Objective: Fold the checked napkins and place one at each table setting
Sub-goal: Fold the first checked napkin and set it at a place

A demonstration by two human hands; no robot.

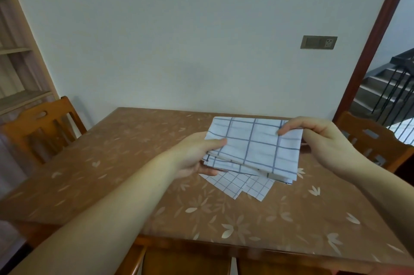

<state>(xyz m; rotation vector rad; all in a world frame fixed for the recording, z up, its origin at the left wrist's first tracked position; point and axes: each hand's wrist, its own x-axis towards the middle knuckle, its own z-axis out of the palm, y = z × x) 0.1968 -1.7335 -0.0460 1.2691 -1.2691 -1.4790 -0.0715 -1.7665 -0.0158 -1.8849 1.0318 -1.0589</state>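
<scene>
A folded stack of white napkins with blue checks [255, 149] is held a little above the brown flower-patterned table [134, 162]. My left hand [197, 153] grips the stack's left edge, thumb on top and fingers underneath. My right hand [313, 138] pinches the stack's far right corner. Beneath the stack, more checked napkins with a finer grid [237, 185] lie flat on the table, partly hidden.
A wooden chair [42, 126] stands at the table's left side and another [376, 142] at its right. A third chair's back [186, 259] shows at the near edge. The wall runs along the table's far side. Stairs lie beyond a doorway at right.
</scene>
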